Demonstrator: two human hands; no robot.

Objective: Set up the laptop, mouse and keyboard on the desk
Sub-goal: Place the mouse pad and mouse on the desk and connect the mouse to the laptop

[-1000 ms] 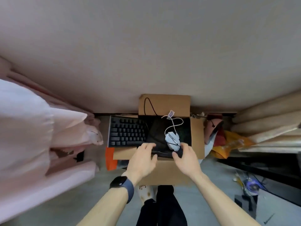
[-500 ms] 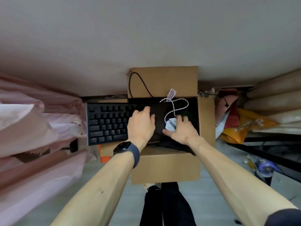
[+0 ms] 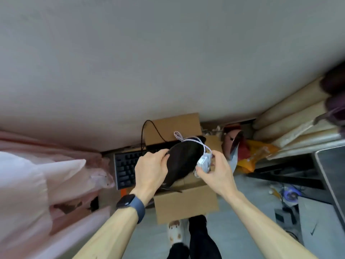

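Observation:
My left hand (image 3: 151, 171) grips the left edge of a black mouse pad (image 3: 183, 161), lifted above the open cardboard box (image 3: 186, 204). The pad bends between my hands. My right hand (image 3: 217, 171) holds the white mouse (image 3: 203, 162) against the pad's right edge, and its braided white cable (image 3: 188, 139) loops over the pad's top. A black keyboard (image 3: 125, 167) lies across the box's left side, its black cord (image 3: 149, 131) running up over the back flap. No laptop can be made out for certain.
Pink fabric (image 3: 37, 180) fills the left. Rolled cream mats (image 3: 291, 124) and an orange bag (image 3: 255, 154) lie at the right. A grey desk corner (image 3: 332, 174) shows at the right edge. A grey wall is behind the box.
Both hands went into the box, took hold of the mouse pad and mouse, and have lifted them up out of it.

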